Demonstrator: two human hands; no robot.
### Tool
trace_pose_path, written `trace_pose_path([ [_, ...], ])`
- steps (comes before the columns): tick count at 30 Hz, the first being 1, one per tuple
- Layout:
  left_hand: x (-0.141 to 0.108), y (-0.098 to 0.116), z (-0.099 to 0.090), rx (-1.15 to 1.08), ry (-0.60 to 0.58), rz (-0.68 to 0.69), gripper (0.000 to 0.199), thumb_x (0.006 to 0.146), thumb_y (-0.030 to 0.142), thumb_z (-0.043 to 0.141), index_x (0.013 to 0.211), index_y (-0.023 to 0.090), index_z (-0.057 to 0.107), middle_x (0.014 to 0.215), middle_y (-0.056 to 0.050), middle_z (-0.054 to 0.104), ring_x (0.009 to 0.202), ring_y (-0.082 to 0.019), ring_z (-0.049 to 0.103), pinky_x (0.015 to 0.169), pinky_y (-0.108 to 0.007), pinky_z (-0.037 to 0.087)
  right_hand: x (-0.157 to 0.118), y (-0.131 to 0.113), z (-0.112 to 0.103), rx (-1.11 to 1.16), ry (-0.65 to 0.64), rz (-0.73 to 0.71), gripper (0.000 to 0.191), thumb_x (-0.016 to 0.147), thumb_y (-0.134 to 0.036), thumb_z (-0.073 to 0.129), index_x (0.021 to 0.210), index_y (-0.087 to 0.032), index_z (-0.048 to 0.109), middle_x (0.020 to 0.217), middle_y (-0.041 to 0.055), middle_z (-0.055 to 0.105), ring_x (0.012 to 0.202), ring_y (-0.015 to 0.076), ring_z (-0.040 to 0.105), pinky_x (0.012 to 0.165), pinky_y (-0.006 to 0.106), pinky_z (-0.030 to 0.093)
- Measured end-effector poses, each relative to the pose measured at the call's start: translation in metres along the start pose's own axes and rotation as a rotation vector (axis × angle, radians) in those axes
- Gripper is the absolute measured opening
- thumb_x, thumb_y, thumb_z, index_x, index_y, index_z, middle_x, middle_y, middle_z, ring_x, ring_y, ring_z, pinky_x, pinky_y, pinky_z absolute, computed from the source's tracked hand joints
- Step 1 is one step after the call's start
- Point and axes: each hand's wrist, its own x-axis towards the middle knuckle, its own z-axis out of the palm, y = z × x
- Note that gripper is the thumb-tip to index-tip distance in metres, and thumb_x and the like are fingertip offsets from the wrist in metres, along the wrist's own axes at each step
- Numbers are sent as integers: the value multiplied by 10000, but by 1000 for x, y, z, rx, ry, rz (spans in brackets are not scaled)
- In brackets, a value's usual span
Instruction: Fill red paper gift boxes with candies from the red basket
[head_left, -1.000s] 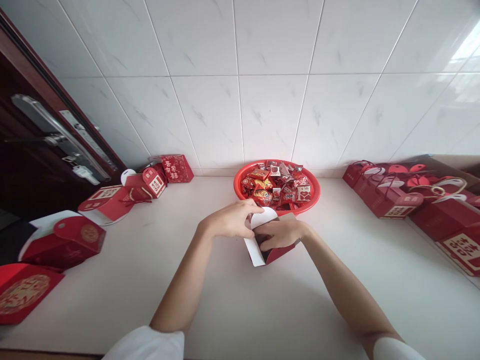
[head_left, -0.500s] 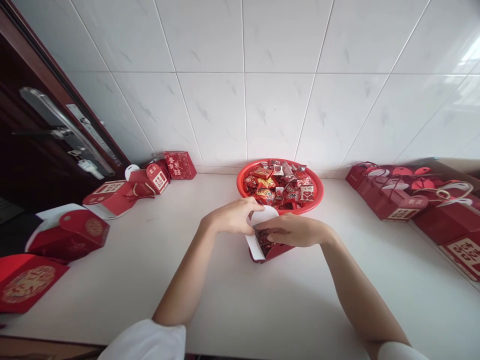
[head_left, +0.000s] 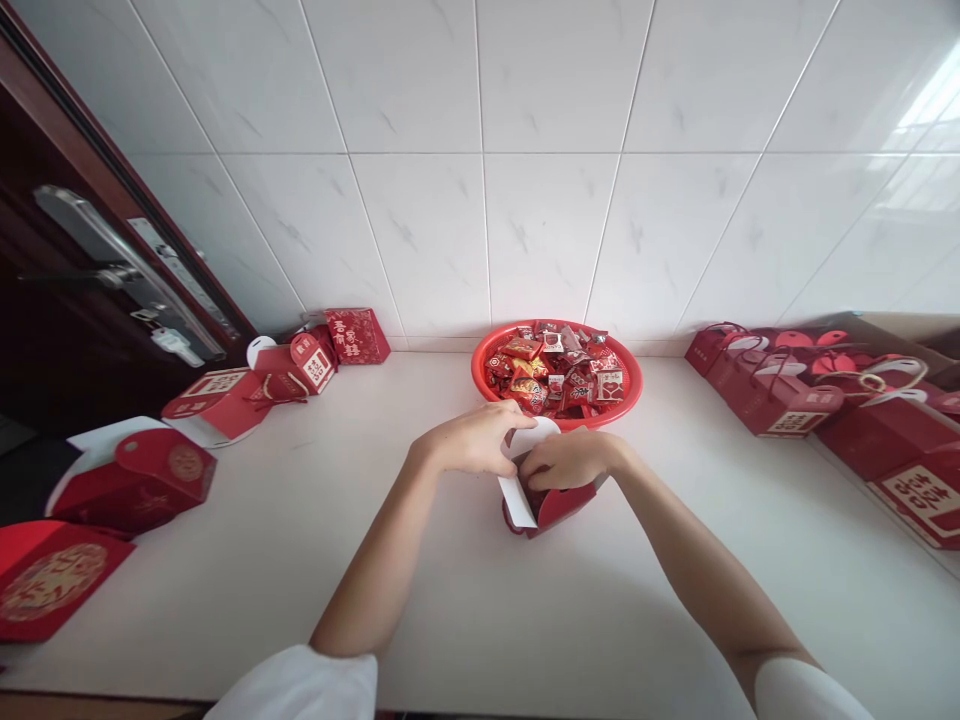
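On white table (head_left: 450, 620), nearer the person than red basket (head_left: 639, 385) of wrapped sweets (head_left: 555, 375), sits open red box (head_left: 562, 508). L hand's (head_left: 469, 440) grip is clamped at white flaps (head_left: 517, 500), prob. to steady box & keep mouth wide. R hand (head_left: 574, 460) has curled fingers inside; can't tell if grip's on sth. Basket's close, prob. for short reach. L boxes (head_left: 225, 405) & R boxes (head_left: 776, 395) stand aside, prob. for elbow room.
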Motion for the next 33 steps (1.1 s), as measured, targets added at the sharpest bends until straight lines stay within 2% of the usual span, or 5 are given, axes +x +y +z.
trace_pose_path([
  [12, 6, -1, 3, 30, -52, 1, 588, 654, 266, 698, 1240, 214, 674, 1114, -62, 594, 987, -241, 612, 697, -263, 480, 17, 4, -1, 92, -68, -20, 188, 815, -116, 633, 736, -216, 771, 700, -12, 680, 571, 122, 548, 542, 246, 390],
  [18, 9, -3, 4, 53, -52, -25, 679, 625, 282, 713, 1293, 199, 625, 1134, -59, 595, 1007, -247, 597, 724, -274, 484, 3, 8, -9, 253, -125, -151, 154, 839, -233, 685, 934, -218, 805, 870, -15, 750, 803, 141, 662, 709, 217, 477],
  [22, 12, -7, 3, 84, -56, 6, 436, 625, 275, 708, 1055, 210, 670, 1037, -29, 582, 912, -216, 583, 678, -271, 458, -41, 4, -2, 289, 34, -173, 255, 924, -243, 606, 1114, -224, 776, 1087, 24, 761, 930, 160, 677, 789, 238, 485],
  [27, 13, -8, 3, 77, -34, 63, 237, 606, 265, 702, 780, 204, 555, 866, 0, 510, 772, -178, 519, 574, -265, 373, -90, -1, 41, 346, 372, -129, 296, 963, -332, 584, 1207, -254, 731, 1106, 49, 758, 939, 204, 705, 792, 294, 526],
  [33, 14, -9, 5, -7, -47, 37, 237, 588, 263, 711, 727, 206, 527, 708, 35, 443, 634, -143, 448, 518, -267, 282, -95, -4, 109, 320, 826, -78, 307, 1006, -438, 532, 1015, -266, 786, 1227, 76, 731, 1200, 278, 651, 1040, 422, 488],
])
